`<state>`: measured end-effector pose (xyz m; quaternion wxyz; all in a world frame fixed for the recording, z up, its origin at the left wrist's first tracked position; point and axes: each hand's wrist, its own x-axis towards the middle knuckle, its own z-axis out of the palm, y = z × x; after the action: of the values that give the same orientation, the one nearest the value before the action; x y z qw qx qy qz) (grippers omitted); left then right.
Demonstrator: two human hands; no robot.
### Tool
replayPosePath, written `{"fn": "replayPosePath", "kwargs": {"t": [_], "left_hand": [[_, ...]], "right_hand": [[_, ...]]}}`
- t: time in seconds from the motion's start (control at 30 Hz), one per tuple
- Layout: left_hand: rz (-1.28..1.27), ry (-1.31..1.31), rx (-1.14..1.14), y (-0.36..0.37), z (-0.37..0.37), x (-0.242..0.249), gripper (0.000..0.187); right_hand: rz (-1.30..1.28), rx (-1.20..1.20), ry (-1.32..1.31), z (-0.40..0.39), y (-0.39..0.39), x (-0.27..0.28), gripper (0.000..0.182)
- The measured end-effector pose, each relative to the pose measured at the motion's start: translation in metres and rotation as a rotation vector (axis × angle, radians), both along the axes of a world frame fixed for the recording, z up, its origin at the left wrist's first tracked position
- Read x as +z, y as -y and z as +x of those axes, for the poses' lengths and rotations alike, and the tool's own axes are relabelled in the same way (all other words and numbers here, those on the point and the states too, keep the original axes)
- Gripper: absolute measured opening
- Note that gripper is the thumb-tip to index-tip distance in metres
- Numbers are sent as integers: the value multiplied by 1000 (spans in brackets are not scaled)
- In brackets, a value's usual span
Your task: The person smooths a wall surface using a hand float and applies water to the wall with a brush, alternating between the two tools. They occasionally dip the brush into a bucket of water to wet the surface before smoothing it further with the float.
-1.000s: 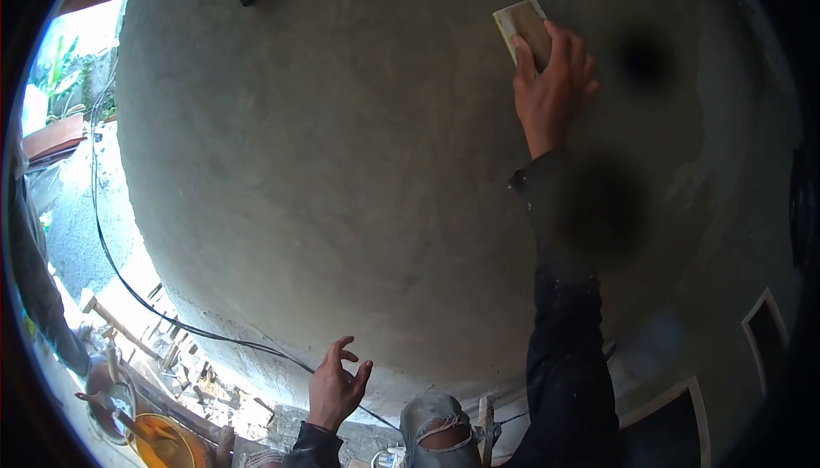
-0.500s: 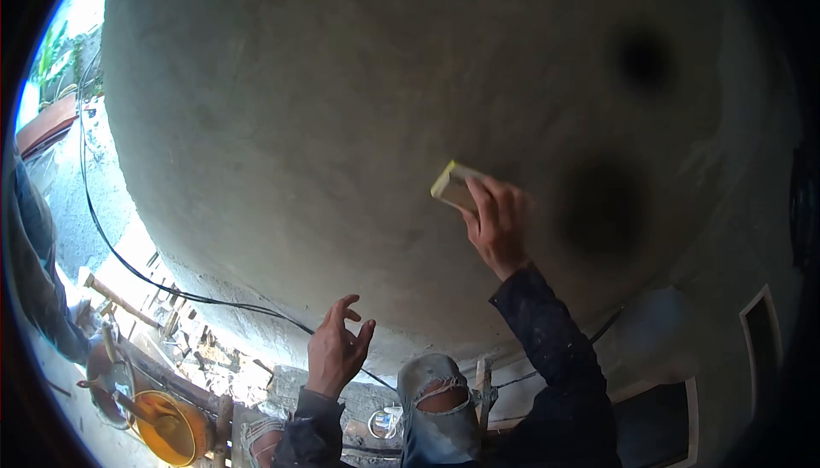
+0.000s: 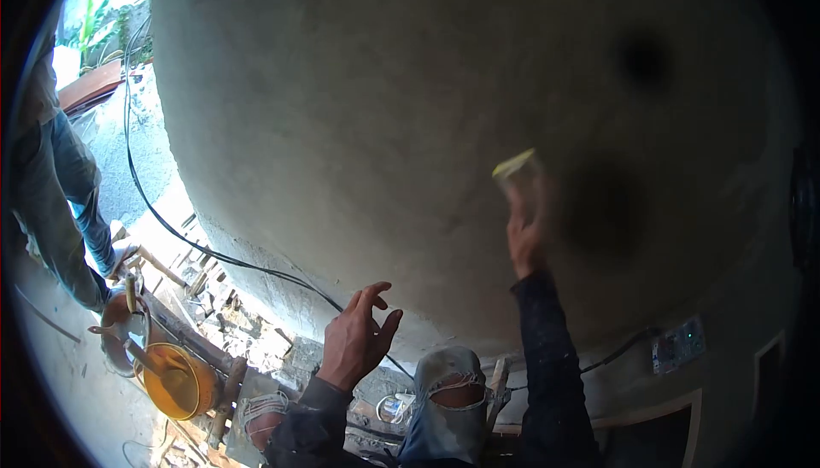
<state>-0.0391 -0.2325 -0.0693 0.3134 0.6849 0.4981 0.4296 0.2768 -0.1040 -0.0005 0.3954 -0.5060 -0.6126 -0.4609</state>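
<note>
A broad grey plastered wall fills most of the view. My right hand, blurred by motion, is closed around a block-shaped sponge with a yellow edge. The sponge is held at the wall's surface; whether it touches cannot be made out. My left hand is raised in front of the lower wall, fingers loosely bent and apart, with nothing in it.
A black cable runs along the wall's lower left edge. An orange bucket with a tool in it stands at lower left, beside another bucket. A person's legs are at far left. An electrical box is at right.
My right hand has moved right across the wall with the sponge, which has turned. The view has shifted, showing more of the person at left. My left hand keeps its loose pose.
</note>
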Motion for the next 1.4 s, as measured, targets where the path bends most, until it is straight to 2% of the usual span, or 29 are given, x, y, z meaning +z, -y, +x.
{"fn": "replayPosePath", "kwargs": {"t": [0.03,0.1,0.13,0.2,0.27,0.3,0.37,0.43,0.5,0.57,0.6,0.67,0.7,0.73,0.8,0.83,0.87,0.9,0.93,0.97,1.03,1.07,1.1,1.17,1.23,1.27,1.3,1.4], "left_hand": [[-31,12,-13,2,-2,6,44],[-30,22,-1,0,5,5,44],[-17,41,12,-1,7,6,45],[-5,34,5,-4,11,4,45],[-9,42,-29,-5,10,-4,45],[-18,28,-16,-3,8,-5,45],[4,15,5,-3,5,-3,45],[-32,18,4,1,6,2,45],[-25,13,-3,-3,13,3,46],[-28,37,-15,-2,17,2,46],[-15,43,-20,-5,15,0,46],[-16,33,-27,-7,15,-6,46],[-4,25,0,-8,13,-9,46],[3,35,21,-7,9,-7,45],[-23,5,48,-3,3,0,43],[-32,-2,46,-4,1,4,43],[-19,36,33,-2,2,8,40],[-16,67,21,1,3,10,37],[-53,51,22,5,5,12,37],[-37,79,22,3,10,16,32],[11,139,25,0,20,19,21],[70,155,46,-2,23,10,16],[41,131,48,-1,26,13,16],[-7,123,68,6,27,20,17],[70,138,90,12,22,27,19],[127,163,90,16,19,30,24],[167,234,71,18,15,31,25],[208,342,42,31,4,45,28]], "right_hand": [[175,-12,-156,-9,-16,42,57],[161,2,-128,-69,-14,87,55],[158,19,-91,-92,-12,92,54],[-119,50,218,-75,-1,-3,53],[-274,42,325,-41,27,-59,54],[-251,54,340,-39,19,-36,54],[-69,120,100,-42,-1,14,55],[203,-10,-28,-88,-11,125,46],[385,112,-41,-113,-45,182,46],[233,25,21,-133,-35,144,46],[55,-1,107,-127,-25,93,45],[-93,38,335,-81,-6,-30,52],[-181,40,383,-53,11,-64,55],[-180,17,376,-35,26,-60,52],[-109,-24,291,12,22,-28,48],[20,4,160,17,16,28,46],[241,-152,134,36,6,80,45],[441,-52,-46,11,9,143,45],[503,-121,-82,8,4,180,44],[484,-112,-91,0,-4,177,44],[366,-27,-45,-39,-20,157,43],[168,-82,6,-69,-10,100,44],[0,3,204,-72,-2,35,43],[-176,94,483,-52,2,-100,45],[-498,234,647,-50,16,-164,35],[-649,351,692,-56,17,-179,33],[-643,383,701,-83,12,-169,33],[-785,699,824,-179,27,-152,31]]}}
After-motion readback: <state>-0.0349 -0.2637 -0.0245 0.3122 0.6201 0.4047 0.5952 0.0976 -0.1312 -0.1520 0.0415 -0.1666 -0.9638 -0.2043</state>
